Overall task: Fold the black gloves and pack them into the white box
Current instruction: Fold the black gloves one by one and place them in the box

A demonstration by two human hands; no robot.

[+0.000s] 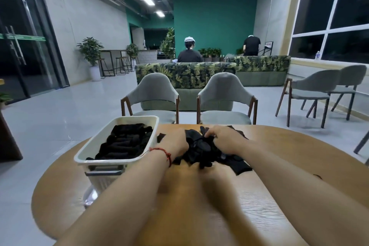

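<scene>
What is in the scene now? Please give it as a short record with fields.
table: wooden top, holds the box and the gloves
white box: on the table's left side, open, partly filled
packed gloves: black, folded, lying inside the white box
loose gloves: black pile, right of the box
left hand: on the pile's left edge, fingertips hidden
red string: around the left wrist
right hand: fingers curled, pinching a glove at the pile's top
chairs: two grey ones behind the table

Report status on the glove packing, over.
Right hand grips loose gloves; left hand on them, fingers hidden. White box holds packed gloves. Box top open.
</scene>
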